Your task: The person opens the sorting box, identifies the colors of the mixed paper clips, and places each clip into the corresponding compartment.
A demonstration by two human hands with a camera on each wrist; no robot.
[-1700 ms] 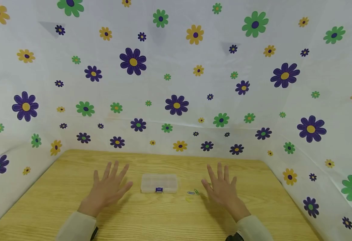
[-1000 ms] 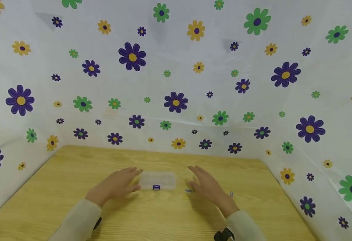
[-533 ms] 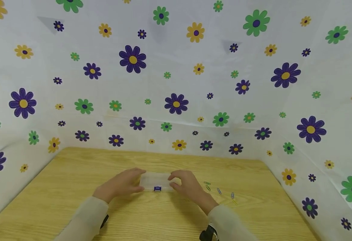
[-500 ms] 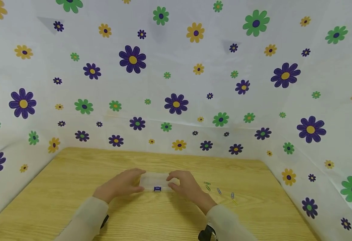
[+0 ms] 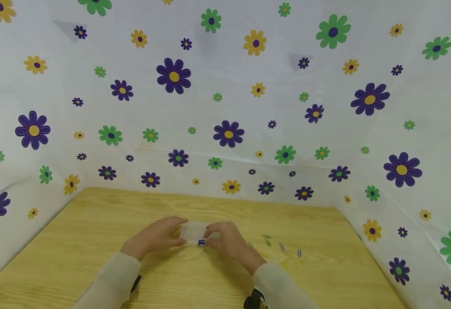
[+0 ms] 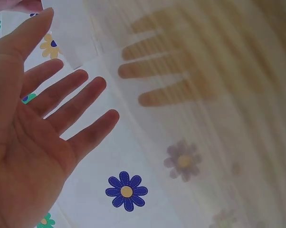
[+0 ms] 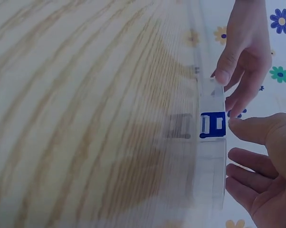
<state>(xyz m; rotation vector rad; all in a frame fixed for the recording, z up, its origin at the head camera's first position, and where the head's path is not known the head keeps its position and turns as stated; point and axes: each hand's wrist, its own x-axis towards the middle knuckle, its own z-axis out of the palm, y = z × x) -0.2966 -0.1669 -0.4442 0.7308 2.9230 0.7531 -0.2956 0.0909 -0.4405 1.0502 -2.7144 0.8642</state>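
Observation:
A clear plastic storage box (image 5: 193,231) with a blue latch (image 7: 213,125) on its front lies on the wooden table. My left hand (image 5: 157,234) holds the box's left end, thumb at the front corner and index finger toward the back. In the left wrist view the other fingers (image 6: 76,104) spread fairly straight beside the box. My right hand (image 5: 227,240) is over the box's right half, covering much of it. Its thumb (image 7: 250,129) touches or nearly touches the latch edge, while its fingers stay loosely bent by the lid. The lid looks closed.
Several paper clips lie right of the box: green (image 5: 266,236), blue (image 5: 282,247) and yellow (image 5: 301,261). The wooden table (image 5: 132,206) is bordered by white flowered cloth (image 5: 225,64) at the back and sides. A dark wrist strap (image 5: 253,299) shows at my right sleeve.
Both hands have come in from beside the box. The left hand has taken hold of the left end; the right has moved left over the box to the latch, uncovering paper clips. The box stays put.

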